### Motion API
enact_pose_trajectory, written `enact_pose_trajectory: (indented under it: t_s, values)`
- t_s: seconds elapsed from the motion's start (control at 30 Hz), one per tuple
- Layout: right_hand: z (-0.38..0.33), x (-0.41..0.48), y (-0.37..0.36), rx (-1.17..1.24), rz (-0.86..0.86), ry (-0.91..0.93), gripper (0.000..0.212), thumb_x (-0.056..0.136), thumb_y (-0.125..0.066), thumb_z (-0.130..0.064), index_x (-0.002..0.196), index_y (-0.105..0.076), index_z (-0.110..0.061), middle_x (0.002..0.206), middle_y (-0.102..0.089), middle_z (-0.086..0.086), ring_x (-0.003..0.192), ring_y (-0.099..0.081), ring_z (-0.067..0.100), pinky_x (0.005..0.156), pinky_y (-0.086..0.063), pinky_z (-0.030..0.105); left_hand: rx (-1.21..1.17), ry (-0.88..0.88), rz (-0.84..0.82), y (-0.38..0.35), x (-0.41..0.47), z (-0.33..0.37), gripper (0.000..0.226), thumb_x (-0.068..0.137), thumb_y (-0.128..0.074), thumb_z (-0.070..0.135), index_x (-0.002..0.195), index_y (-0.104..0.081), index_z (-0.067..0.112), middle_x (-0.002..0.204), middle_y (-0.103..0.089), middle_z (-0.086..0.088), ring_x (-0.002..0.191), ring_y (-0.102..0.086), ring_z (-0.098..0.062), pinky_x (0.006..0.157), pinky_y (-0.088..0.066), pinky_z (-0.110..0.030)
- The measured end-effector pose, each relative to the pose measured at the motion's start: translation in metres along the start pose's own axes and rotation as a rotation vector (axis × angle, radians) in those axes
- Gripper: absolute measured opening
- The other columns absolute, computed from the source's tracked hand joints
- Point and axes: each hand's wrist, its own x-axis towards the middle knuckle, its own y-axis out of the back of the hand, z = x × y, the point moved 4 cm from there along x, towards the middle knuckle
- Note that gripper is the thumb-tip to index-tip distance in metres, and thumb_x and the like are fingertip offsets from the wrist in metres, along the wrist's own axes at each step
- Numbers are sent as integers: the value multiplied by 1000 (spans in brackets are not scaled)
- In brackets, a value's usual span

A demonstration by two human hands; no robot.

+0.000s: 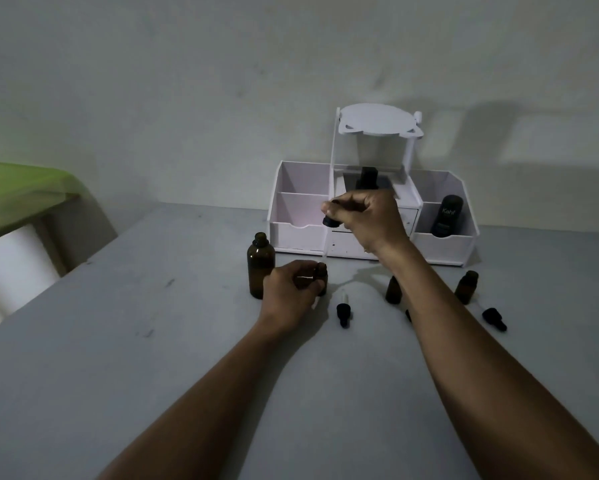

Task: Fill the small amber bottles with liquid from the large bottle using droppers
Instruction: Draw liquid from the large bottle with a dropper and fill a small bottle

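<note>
The large amber bottle (pixel 260 265) stands uncapped on the grey table (pixel 152 341). Just to its right my left hand (pixel 291 296) grips a small amber bottle (pixel 320 273) standing on the table. My right hand (pixel 364 220) pinches the black bulb of a dropper (pixel 329 221) above it; the clear glass tube hangs down with its tip at the small bottle's mouth. Two more small amber bottles stand to the right, one (pixel 393 289) beside my right forearm, the other (pixel 467 286) farther right. Loose black droppers lie at the middle (pixel 344 312) and the right (pixel 494 318).
A white desk organizer (pixel 371 216) stands against the wall behind the bottles, with a dark bottle (pixel 447 216) in its right compartment and a black one (pixel 367 178) at centre. A green-covered surface (pixel 24 188) sits at far left beyond the table's edge.
</note>
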Motion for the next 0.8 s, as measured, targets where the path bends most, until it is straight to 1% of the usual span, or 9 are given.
enact_pose_trajectory:
  t_s: [0.13, 0.2, 0.3, 0.4, 0.47, 0.57, 0.63, 0.7, 0.8]
  values:
    - [-8, 1, 5, 0, 64, 28, 14, 86, -75, -22, 88, -77, -8, 74, -72, -6, 60, -64, -9, 59, -46, 4, -22, -4, 35, 4, -8, 4, 53, 87, -74, 19, 136, -57, 13, 134, -62, -3, 109, -64, -16, 93, -54, -31]
    - [-14, 2, 9, 35, 118, 48, 14, 85, -76, -23, 90, -77, -9, 74, -72, -8, 61, -65, -9, 61, -48, 6, 16, -85, 89, 11, -13, 8, 50, 86, -75, 20, 133, -60, 13, 128, -64, -3, 101, -65, -12, 82, -56, -21]
    - [-26, 1, 16, 114, 194, 76, 10, 86, -75, -21, 91, -76, -12, 75, -72, -11, 66, -68, -5, 64, -52, 10, 8, -281, 245, 32, -22, 19, 37, 84, -77, 17, 120, -68, 14, 106, -73, 1, 79, -69, -4, 66, -53, -9]
    - [-42, -1, 18, 195, 218, 120, 6, 85, -76, -21, 90, -76, -16, 74, -75, -11, 68, -71, 1, 69, -57, 18, -73, -439, 468, 62, -26, 28, 25, 84, -76, 11, 108, -72, 14, 89, -72, 3, 72, -68, -8, 63, -53, -13]
    - [-53, -2, 15, 256, 224, 147, 5, 85, -77, -19, 90, -76, -17, 72, -75, -11, 67, -70, 2, 68, -56, 19, -122, -408, 565, 82, -20, 20, 27, 82, -75, 17, 109, -71, 15, 92, -71, 4, 79, -68, -10, 63, -53, -18]
    - [-68, -1, 6, 299, 244, 179, 4, 84, -77, -19, 89, -76, -18, 75, -75, -12, 72, -72, 5, 69, -58, 21, -167, -270, 505, 96, -5, -9, 45, 77, -74, 35, 121, -65, 24, 110, -67, 4, 99, -64, -8, 71, -53, -18]
    - [-73, 0, -5, 333, 237, 177, 5, 84, -77, -18, 89, -76, -17, 79, -76, -5, 76, -74, 11, 74, -61, 29, -186, -185, 388, 97, 3, -27, 56, 75, -74, 41, 128, -61, 28, 120, -64, 5, 108, -62, -7, 76, -52, -17]
    - [-72, 1, -15, 334, 228, 169, 5, 84, -77, -18, 88, -76, -20, 80, -76, -4, 78, -74, 12, 76, -62, 34, -231, -128, 276, 93, 8, -37, 61, 72, -76, 39, 130, -60, 28, 123, -65, 4, 111, -63, -10, 78, -52, -18]
    - [-67, 1, -29, 335, 194, 146, 5, 84, -77, -18, 88, -75, -20, 77, -75, -9, 76, -74, 10, 75, -62, 31, -304, -98, 164, 86, 10, -39, 59, 69, -77, 30, 126, -65, 23, 116, -70, 3, 107, -67, -12, 75, -52, -14]
